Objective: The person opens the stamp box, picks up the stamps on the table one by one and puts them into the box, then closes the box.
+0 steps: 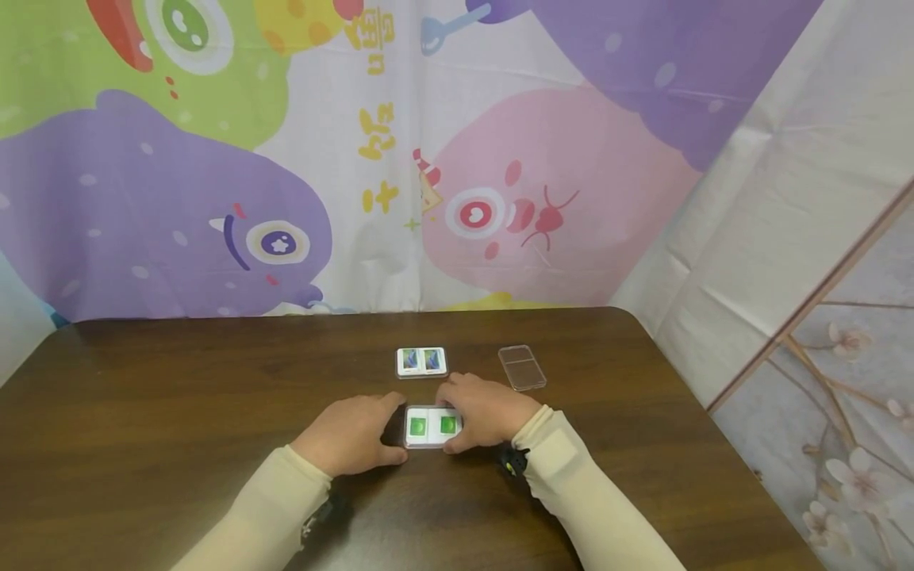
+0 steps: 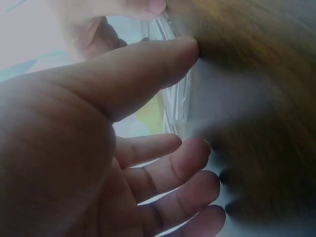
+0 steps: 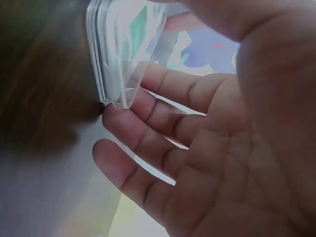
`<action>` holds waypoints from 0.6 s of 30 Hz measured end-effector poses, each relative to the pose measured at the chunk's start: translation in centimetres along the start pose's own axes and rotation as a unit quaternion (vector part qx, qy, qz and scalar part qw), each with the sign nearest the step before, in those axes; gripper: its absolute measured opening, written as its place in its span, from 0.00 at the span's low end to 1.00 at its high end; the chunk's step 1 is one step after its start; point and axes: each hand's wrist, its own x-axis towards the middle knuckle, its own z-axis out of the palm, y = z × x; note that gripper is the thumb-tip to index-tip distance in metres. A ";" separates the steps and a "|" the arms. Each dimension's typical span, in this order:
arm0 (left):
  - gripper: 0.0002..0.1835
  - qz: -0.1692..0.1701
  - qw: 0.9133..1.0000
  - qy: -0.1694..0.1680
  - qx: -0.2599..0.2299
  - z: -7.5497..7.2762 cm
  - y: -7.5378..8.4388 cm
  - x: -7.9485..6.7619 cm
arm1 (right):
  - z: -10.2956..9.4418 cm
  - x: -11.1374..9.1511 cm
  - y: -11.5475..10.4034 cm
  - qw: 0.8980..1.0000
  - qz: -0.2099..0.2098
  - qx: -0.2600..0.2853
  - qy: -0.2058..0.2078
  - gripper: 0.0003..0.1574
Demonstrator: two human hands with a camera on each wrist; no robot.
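A flat clear plastic case (image 1: 426, 429) with two green pictures on white lies on the table between my hands. My right hand (image 1: 491, 410) grips its right end, thumb at the near edge and fingers at the far edge. My left hand (image 1: 347, 435) is spread at the left end, with thumb and index fingertip close to its corners. In the left wrist view the left fingers are loosely bent beside the layered edges of the case (image 2: 182, 98). In the right wrist view the right fingertips touch the end of the case (image 3: 116, 59), which shows several stacked clear layers.
Beyond the hands lies a second clear case (image 1: 421, 373) with two blue, colourful pictures on white. To its right lies a transparent plastic lid (image 1: 521, 368). The brown wooden table (image 1: 178, 381) ends at a cartoon-printed cloth (image 1: 371, 262) at the back.
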 end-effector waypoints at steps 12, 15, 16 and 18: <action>0.42 0.000 1.000 -0.007 0.000 0.0 -0.1 0.0 | -0.5 -0.6 2.0 0.998 0.048 -0.021 0.030 0.33; 0.41 0.001 1.000 -0.008 0.000 0.0 -0.1 0.0 | -0.7 -0.8 2.6 0.996 0.072 -0.025 0.039 0.32; 0.41 0.001 1.000 -0.009 0.000 0.0 -0.1 0.0 | -0.8 -0.8 2.7 0.996 0.081 -0.024 0.041 0.32; 0.41 0.000 1.000 -0.009 0.000 0.0 -0.1 -0.1 | -0.9 -0.9 3.1 0.994 0.098 -0.015 0.044 0.32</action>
